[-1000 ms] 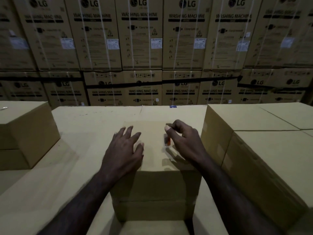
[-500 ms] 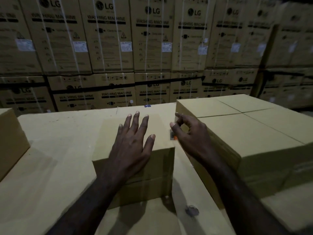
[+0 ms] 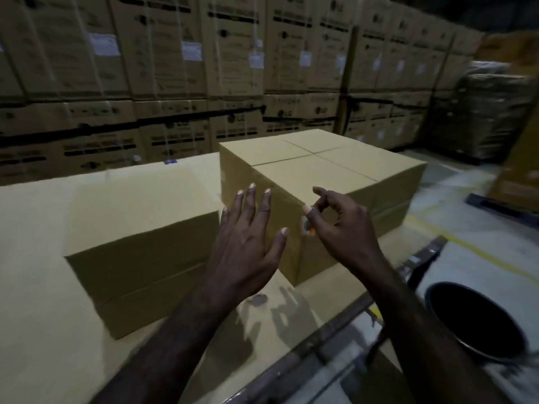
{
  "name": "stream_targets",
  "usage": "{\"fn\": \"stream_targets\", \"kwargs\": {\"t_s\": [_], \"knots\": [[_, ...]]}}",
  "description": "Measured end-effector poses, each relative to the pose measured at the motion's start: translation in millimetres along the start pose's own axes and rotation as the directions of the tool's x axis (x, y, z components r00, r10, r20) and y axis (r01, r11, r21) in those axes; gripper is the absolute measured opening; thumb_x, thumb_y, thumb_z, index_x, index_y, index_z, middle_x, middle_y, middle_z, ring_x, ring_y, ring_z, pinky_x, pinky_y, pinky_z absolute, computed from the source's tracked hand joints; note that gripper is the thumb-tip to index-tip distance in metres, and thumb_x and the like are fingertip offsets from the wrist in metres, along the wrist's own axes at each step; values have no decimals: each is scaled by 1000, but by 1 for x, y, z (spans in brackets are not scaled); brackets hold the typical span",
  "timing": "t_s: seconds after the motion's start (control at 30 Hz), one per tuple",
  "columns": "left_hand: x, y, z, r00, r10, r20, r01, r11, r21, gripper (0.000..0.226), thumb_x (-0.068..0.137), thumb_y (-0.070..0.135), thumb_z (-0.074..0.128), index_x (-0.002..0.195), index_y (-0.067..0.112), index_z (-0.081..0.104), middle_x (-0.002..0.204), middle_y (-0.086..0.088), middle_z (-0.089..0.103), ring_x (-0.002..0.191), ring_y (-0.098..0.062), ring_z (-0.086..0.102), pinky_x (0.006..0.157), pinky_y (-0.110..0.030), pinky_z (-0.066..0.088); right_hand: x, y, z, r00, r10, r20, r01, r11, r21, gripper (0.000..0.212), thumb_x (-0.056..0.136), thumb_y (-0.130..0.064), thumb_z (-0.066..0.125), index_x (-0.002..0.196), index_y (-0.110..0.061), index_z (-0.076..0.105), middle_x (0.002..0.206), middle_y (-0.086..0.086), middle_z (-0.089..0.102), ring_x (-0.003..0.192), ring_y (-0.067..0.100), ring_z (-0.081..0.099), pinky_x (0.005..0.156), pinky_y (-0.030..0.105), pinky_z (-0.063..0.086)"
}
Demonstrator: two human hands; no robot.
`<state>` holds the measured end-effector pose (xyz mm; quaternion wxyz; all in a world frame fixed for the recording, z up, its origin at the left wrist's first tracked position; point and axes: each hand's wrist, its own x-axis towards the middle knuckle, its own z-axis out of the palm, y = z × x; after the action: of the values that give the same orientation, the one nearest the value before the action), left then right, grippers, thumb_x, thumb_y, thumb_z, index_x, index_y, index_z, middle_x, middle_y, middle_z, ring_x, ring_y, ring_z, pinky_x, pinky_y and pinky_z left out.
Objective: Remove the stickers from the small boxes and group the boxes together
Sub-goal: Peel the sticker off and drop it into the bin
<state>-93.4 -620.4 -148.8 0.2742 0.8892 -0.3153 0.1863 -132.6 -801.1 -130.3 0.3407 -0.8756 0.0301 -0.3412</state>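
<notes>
A plain brown small box [image 3: 140,225] lies on the cardboard-covered surface [image 3: 38,287], to the left of both hands. To its right stands a tight group of several like boxes [image 3: 335,170]. My left hand [image 3: 248,246] is held up with straight, spread fingers in front of the group's near corner, and I cannot tell whether it touches anything. My right hand [image 3: 338,228] pinches a small white and orange sticker [image 3: 306,227] between thumb and fingers, close to the side of the nearest grouped box.
A black round bin [image 3: 478,325] stands at the lower right on the floor. A metal rail [image 3: 350,328] runs along the surface's edge. A small dark scrap [image 3: 259,299] lies below my left hand. Stacked washing machine cartons [image 3: 175,68] form a wall behind.
The view swung right. My left hand lifted off the small box's top. My right hand, still pinching the sticker, moved off that box toward the grouped boxes.
</notes>
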Motion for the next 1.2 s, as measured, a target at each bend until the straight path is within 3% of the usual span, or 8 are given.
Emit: {"fn": "stream_targets", "kwargs": {"t_s": [0.17, 0.37, 0.5, 0.67, 0.73, 0.9, 1.07, 1.2], "knots": [[18, 56, 41, 989, 129, 71, -127, 991, -43, 71, 94, 58, 23, 154, 30, -1, 162, 4, -10, 148, -12, -12, 121, -41, 4, -18, 57, -67, 985, 64, -163, -85, 989, -124, 22, 87, -28, 67, 76, -12, 58, 119, 1, 66, 120, 14, 55, 81, 16, 34], [48, 145, 117, 960, 244, 139, -232, 968, -96, 72, 92, 59, 20, 154, 29, -2, 161, 3, -12, 147, -13, -13, 121, -39, 0, -38, 153, -149, 952, 133, -276, -203, 949, -242, 23, 83, -35, 64, 76, -14, 61, 115, 2, 69, 123, 19, 54, 97, 35, 43], [67, 211, 184, 935, 301, 188, -272, 948, -165, 72, 93, 60, 21, 154, 29, 0, 162, 3, -12, 148, -14, -11, 120, -38, 2, -48, 219, -211, 928, 206, -311, -290, 923, -252, 16, 84, -24, 70, 82, -10, 64, 121, 7, 67, 123, 24, 53, 96, 30, 40], [82, 273, 259, 908, 322, 268, -278, 942, -188, 73, 90, 62, 13, 154, 29, 3, 162, 2, -10, 148, -17, -8, 120, -39, 4, -60, 304, -265, 890, 360, -280, -431, 865, -257, 17, 84, -27, 69, 75, -17, 58, 132, 4, 61, 129, 20, 47, 95, 21, 30], [86, 291, 283, 899, 319, 299, -268, 943, -199, 74, 87, 63, 11, 152, 34, -5, 162, 2, -9, 149, -18, -7, 119, -40, 5, -63, 332, -278, 875, 403, -267, -469, 842, -266, 17, 85, -29, 68, 76, -16, 59, 131, 4, 61, 129, 20, 46, 92, 20, 29], [96, 316, 340, 863, 321, 390, -274, 946, -171, 79, 84, 64, 7, 154, 28, -2, 162, -1, -9, 148, -21, -7, 119, -41, 6, -72, 389, -287, 843, 478, -247, -535, 790, -298, 20, 85, -29, 67, 77, -12, 59, 110, 9, 67, 116, 24, 52, 77, 21, 26], [109, 326, 394, 806, 364, 466, -319, 931, -176, 83, 83, 63, 6, 154, 22, 8, 162, -5, -9, 149, -22, -7, 120, -42, 8, -81, 438, -276, 810, 548, -209, -586, 745, -319, 19, 83, -29, 67, 75, -15, 58, 103, 9, 68, 109, 23, 54, 79, 28, 36], [126, 322, 436, 750, 366, 551, -323, 930, -178, 83, 82, 63, 4, 154, 22, 5, 161, -6, -12, 148, -23, -9, 120, -44, 8, -84, 472, -265, 776, 599, -198, -627, 696, -350, 26, 80, -28, 68, 66, -24, 47, 71, 1, 60, 82, 23, 58, 64, 25, 27]]}}
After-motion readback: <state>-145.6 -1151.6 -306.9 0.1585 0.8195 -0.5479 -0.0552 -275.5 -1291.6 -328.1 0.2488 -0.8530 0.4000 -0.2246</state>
